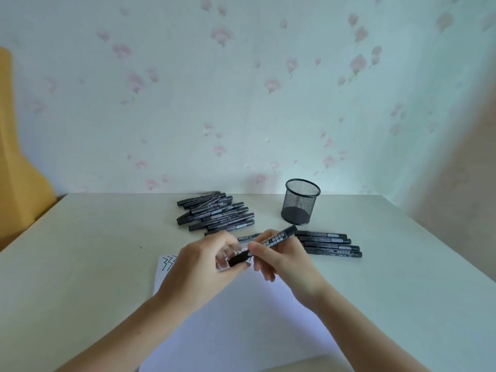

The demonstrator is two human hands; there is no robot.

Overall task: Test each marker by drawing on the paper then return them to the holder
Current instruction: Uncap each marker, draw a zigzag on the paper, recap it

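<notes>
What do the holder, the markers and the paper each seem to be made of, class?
Holder: black wire mesh, probably metal; the wall shows through its matte grid.
Markers: likely plastic; smooth black barrels with a slight sheen and printed labels.
Paper: thin white sheet, matte, lying flat, with black zigzag ink lines.

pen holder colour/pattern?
Black wire mesh holder, see-through, standing upright on the table; head view, the only one, shows it clearly.

Both hands [204, 261] [281, 257] on one black marker [276, 238] above zigzag-marked paper [241, 318], mesh holder [300, 202] behind.
</notes>
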